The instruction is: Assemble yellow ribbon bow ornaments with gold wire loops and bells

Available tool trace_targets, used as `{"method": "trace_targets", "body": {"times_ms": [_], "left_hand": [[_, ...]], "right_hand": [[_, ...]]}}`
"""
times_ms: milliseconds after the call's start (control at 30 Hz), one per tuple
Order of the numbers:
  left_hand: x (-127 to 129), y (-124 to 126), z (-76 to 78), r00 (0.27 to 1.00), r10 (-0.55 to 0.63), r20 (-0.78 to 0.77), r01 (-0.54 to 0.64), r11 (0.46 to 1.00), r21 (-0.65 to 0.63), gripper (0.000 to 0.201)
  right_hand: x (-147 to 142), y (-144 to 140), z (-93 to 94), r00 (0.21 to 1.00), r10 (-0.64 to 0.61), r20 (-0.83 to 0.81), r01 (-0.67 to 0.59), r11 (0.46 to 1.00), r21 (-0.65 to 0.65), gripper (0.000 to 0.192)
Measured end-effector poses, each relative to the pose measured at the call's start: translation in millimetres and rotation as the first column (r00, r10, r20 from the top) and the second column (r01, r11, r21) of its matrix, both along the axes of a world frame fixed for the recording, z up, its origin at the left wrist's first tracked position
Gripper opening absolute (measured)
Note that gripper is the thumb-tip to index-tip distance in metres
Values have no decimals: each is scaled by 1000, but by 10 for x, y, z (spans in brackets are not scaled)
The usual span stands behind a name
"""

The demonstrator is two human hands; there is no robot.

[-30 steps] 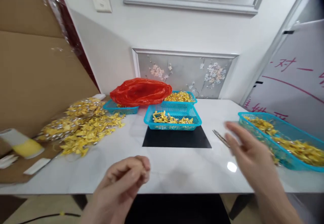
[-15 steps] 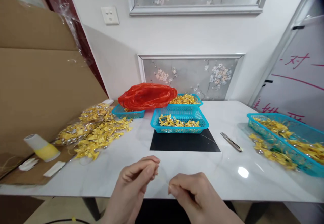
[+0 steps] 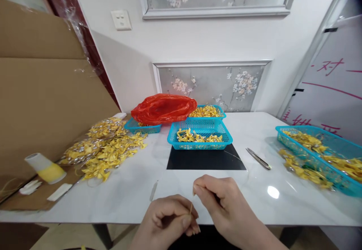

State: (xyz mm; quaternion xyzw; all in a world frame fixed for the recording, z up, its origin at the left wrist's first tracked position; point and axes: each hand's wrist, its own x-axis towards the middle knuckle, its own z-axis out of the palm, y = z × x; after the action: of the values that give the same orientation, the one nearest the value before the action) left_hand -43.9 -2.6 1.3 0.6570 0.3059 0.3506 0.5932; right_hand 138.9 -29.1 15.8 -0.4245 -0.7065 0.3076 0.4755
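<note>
Near the front edge of the table, my left hand (image 3: 171, 220) is closed, thumb and fingers pinched on a thin yellowish thread (image 3: 191, 207). A short stretch of it runs up toward my right hand (image 3: 222, 199). That hand is also closed, thumb and forefinger pinched together just above and to the right of the left one, on the thread's upper end. The rest of the thread is hidden by my fingers. Beyond my hands lies a black mat (image 3: 203, 161), and on its far part stands a blue basket (image 3: 172, 138) with yellow ribbon pieces (image 3: 188, 135).
Small snips (image 3: 258, 158) lie right of the mat. Another blue basket (image 3: 313, 163) stands at the right, yellow pieces beside it. A red plastic bag (image 3: 164, 108) rests on baskets behind. Yellow bundles (image 3: 107, 155) and a thread cone (image 3: 46, 169) are at the left.
My left hand has moved right and down, and my right hand has risen slightly. They are now closer together, with a short piece of thread visible between them.
</note>
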Motion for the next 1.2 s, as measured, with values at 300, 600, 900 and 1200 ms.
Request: {"method": "trace_targets", "body": {"times_ms": [300, 600, 900, 1200], "left_hand": [[-10, 56, -44, 961, 247, 124, -234, 966, -111, 15], [-86, 119, -40, 951, 300, 71, -292, 950, -111, 17], [-69, 94, -66, 926, 347, 150, -317, 929, -193, 26], [-89, 83, 17, 879, 407, 249, -344, 902, -262, 35]], "right_hand": [[-47, -10, 45, 999, 33, 20, -33, 999, 17, 28], [-45, -2, 50, 994, 40, 101, -39, 999, -5, 27], [-41, 21, 64, 975, 47, 219, -42, 999, -25, 28], [-32, -8, 40, 954, 54, 294, -65, 998, 27, 31]]}}
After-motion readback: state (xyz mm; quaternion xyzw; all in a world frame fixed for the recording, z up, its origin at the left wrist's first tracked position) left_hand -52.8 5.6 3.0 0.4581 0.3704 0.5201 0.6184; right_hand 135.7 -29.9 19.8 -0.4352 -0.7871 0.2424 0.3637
